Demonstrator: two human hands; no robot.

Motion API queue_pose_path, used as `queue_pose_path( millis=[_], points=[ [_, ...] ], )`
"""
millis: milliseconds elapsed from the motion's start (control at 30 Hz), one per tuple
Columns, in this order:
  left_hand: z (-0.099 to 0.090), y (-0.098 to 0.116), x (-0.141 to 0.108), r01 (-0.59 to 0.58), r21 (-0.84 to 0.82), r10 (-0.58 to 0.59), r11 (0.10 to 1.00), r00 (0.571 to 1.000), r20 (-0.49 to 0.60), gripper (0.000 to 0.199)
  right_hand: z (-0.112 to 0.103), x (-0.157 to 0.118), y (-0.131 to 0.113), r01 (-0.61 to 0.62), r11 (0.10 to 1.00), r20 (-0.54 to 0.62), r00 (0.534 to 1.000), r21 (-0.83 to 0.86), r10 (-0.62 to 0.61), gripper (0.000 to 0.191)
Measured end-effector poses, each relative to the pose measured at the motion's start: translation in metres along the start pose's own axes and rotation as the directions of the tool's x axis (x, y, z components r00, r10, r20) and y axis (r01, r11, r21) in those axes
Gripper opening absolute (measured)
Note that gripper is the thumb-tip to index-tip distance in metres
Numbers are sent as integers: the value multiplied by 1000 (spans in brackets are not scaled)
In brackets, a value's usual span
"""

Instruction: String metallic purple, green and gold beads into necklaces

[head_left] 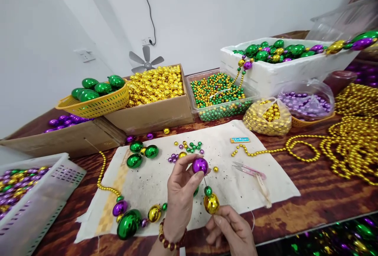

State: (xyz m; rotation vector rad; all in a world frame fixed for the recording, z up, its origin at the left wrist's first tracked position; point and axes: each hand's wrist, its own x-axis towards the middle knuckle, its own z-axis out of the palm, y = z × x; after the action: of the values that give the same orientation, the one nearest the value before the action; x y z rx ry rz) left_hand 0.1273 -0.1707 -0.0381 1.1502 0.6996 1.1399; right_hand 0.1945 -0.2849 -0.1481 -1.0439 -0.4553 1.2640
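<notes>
Above the wooden desk (277, 218), the left hand (180, 197) grips a shiny purple round bead (200, 166), far and slightly left of a small green bead (208, 191) and large gold bead (212, 203) along one slanting line. The right hand (233, 228), nearer the gold, pinches closed at its near end.

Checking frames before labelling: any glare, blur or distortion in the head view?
Head view: pinpoint glare on the held purple ball and big green ball; light on the wall soft and fairly even; top-right corner blurred, beads at bottom right smeary and dim; white crate looks stretched by wide-angle distortion; left hand reasonably sharp.
</notes>
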Motion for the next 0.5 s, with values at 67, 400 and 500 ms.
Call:
queue_pose_path(
  millis=[67, 400, 500],
  points=[
    [-1, 0, -2, -26, 41, 26, 999, 1000, 3, 34, 1, 0, 2, 3, 1000, -15, 1000, 26, -3, 36],
    [-7, -6, 1, 5, 7, -4, 1000, 996, -88, 32, 9, -1, 4, 45, 998, -65, 997, 40, -42, 38],
    [-8, -4, 4, 10, -8, -11, 1000, 995, -96, 30, 10, -4, 5, 33, 999, -108, 994, 29, -30, 39]
  ],
)
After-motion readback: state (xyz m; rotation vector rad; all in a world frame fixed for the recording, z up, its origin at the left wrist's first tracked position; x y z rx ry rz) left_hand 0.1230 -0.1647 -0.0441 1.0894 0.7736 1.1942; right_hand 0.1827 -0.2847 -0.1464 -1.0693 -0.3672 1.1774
